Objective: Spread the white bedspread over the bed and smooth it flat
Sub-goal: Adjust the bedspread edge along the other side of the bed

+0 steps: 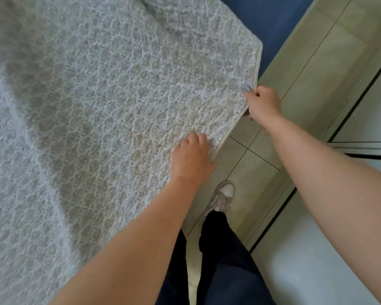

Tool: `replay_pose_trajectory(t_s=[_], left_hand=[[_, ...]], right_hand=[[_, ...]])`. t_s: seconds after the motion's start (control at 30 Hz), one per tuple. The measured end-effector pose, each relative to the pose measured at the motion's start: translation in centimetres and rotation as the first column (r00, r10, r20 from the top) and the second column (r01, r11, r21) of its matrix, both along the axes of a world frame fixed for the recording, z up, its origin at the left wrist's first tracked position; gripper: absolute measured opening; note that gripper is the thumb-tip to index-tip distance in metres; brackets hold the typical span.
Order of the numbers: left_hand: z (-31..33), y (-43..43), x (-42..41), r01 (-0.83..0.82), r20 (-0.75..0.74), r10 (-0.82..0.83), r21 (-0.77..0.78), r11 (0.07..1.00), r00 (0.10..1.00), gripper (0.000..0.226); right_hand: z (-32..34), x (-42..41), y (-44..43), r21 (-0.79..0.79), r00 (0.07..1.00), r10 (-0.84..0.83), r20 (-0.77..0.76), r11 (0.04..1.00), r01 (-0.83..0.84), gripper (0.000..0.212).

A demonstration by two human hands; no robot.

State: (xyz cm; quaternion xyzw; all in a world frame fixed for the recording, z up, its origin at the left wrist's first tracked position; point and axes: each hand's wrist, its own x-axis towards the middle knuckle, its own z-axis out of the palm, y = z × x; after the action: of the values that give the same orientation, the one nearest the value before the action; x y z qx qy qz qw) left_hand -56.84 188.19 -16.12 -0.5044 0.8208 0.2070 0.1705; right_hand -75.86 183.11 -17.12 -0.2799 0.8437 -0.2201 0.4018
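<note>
The white bedspread (pixel 119 95) already lies over most of what shows, filling the left and middle of the view; the bed under it is hidden, but a blue surface (pixel 271 29) is bare at the far right, past the cloth's far corner, and I judge that to be a part not yet covered; broad soft folds run through the cloth on the left and far side, so the spreading looks well on while the smoothing is mostly left to do; the right edge hangs lifted over the tiled floor (pixel 262 170) rather than lying settled

Both arms reach forward from the near side, bare to the elbow; the right hand (pixel 263 104) is farther out, its grip closed on the bound edge, thumb on top and fingers out of sight beneath; the left hand (pixel 191 157) is nearer, knuckles up, fingers curled into the cloth just beside the same edge, thumb at the border, which reads as a narrow grip bunching the fabric; a shoe (pixel 224 197) stands on the floor below
</note>
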Motion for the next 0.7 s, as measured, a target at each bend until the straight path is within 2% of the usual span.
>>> replay_pose_trajectory(t_s=[0.07,0.13,0.33,0.4,0.53,0.7], left_hand=[[-0.1,-0.1,-1.3,0.008,0.027,-0.008,0.0,1.0,1.0,0.04],[-0.2,-0.2,-2.0,0.017,0.02,-0.017,-0.001,1.0,1.0,0.029],[-0.2,0.7,-3.4,0.067,-0.14,-0.049,0.128,0.99,0.989,0.018],[-0.1,1.3,-5.3,0.096,-0.164,-0.068,0.169,0.981,0.984,0.021],[-0.8,2.0,-8.3,0.138,-0.104,-0.116,0.235,0.962,0.988,0.019],[-2.3,2.0,-8.9,0.071,-0.004,-0.072,0.245,0.967,0.997,0.017]], right_hand=[[-0.2,-0.5,0.3,0.004,0.999,0.003,0.033,1.0,-0.003,0.036],[-0.3,-0.7,0.7,-0.016,0.998,0.014,0.069,1.0,-0.013,0.037],[-1.0,-3.5,2.0,-0.047,0.992,-0.03,0.121,0.998,0.036,0.04],[-1.5,-5.7,3.5,-0.046,0.992,-0.067,0.104,0.996,0.073,0.039],[-1.9,-8.4,5.9,-0.024,0.993,-0.083,0.087,0.996,0.085,0.039],[-3.9,-8.1,5.9,0.012,0.988,-0.122,0.099,0.993,0.121,0.044]])
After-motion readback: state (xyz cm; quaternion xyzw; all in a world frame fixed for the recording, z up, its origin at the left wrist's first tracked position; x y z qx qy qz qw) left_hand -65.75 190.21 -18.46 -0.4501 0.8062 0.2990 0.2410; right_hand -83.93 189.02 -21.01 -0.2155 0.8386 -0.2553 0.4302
